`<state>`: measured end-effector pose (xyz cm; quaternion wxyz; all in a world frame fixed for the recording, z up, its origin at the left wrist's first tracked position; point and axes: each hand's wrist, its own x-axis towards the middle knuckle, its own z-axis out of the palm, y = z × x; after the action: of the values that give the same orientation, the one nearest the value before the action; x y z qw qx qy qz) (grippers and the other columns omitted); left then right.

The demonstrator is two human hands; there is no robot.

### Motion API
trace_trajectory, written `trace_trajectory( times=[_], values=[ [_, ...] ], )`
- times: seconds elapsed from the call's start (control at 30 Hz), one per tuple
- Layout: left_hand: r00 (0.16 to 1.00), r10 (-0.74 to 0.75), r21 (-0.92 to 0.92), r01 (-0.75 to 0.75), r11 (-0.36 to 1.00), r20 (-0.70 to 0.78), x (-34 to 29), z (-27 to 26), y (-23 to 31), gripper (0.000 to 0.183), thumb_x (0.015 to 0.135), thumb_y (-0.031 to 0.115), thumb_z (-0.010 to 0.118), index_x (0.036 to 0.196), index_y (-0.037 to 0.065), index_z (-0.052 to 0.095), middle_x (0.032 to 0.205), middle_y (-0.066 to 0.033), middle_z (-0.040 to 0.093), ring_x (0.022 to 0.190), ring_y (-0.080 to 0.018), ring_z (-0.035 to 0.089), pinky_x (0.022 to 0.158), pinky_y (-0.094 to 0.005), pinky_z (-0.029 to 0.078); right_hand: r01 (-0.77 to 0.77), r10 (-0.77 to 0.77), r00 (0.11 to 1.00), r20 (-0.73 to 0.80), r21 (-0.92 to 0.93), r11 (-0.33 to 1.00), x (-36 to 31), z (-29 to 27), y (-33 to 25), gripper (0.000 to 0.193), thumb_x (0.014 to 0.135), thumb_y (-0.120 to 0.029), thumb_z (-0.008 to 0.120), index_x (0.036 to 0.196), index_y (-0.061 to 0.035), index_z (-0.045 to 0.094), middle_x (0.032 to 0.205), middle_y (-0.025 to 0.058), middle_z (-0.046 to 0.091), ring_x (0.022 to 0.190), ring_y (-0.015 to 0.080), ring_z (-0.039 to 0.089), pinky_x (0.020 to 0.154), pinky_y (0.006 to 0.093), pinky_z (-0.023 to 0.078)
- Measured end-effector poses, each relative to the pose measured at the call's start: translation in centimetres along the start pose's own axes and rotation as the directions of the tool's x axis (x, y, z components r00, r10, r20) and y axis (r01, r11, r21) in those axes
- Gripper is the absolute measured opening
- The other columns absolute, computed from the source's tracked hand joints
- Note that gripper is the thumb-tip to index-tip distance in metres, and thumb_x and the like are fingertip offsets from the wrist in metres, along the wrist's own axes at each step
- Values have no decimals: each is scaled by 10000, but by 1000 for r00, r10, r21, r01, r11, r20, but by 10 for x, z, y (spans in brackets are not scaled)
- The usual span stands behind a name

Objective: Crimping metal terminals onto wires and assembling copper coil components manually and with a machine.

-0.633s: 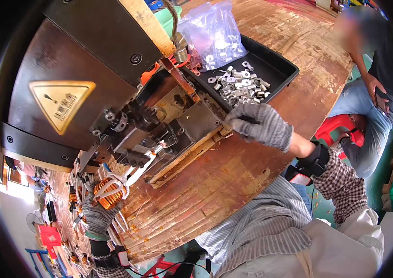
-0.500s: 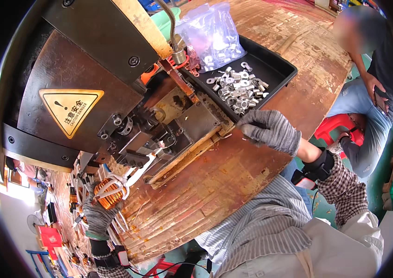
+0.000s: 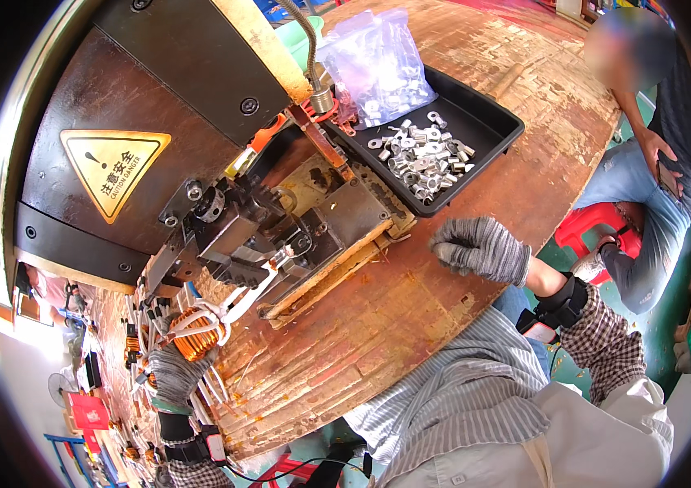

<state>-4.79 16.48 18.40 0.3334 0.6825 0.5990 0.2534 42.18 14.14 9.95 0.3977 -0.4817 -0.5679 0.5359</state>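
My left hand (image 3: 176,372), in a grey knit glove, is closed around a copper-wound ring coil (image 3: 197,335) with several white-sleeved leads. One thick white lead (image 3: 249,298) runs up from the coil to the dies of a dark press machine (image 3: 227,220). At its end a small silver terminal (image 3: 283,255) sits at the dies. My right hand (image 3: 482,249), in the same kind of glove, hovers over the wooden table in front of the black tray, fingers curled together. Whatever its fingers may hold is hidden.
A black tray (image 3: 488,130) right of the press holds loose silver ring terminals (image 3: 423,159) and a clear plastic bag (image 3: 378,65) of more. A seated person (image 3: 647,163) is at the far right by a red stool (image 3: 586,228). More coils lie at left.
My right hand has drawn back from the tray's front corner, slightly right and down. The press and coil appear shifted a little in the picture; my left hand keeps its hold.
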Motion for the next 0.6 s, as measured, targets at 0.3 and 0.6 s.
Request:
trace_trajectory(
  times=[0.3, 0.6],
  values=[
    [968, -246, -554, 179, 813, -50, 3, 0, -11, 549, 618, 140, 760, 1080, -6, 503, 1023, -79, 596, 903, -162, 585, 791, -283, 489, 12, -12, 1000, -6, -5, 1000, -6, -4, 5, 188, 851, -168, 561, 936, -5, 594, 671, 4, 566, 567, 61, 506, 527, 227, 437],
    [994, -65, 38, 68, 997, -87, 3, -2, -8, 517, 609, 157, 760, 1042, -6, 531, 965, -83, 619, 858, -162, 599, 765, -285, 494, -22, 19, 1000, 23, 95, 995, -10, 2, 8, 190, 858, -177, 554, 915, 1, 590, 672, 8, 571, 567, 61, 517, 525, 225, 439]
  ],
)
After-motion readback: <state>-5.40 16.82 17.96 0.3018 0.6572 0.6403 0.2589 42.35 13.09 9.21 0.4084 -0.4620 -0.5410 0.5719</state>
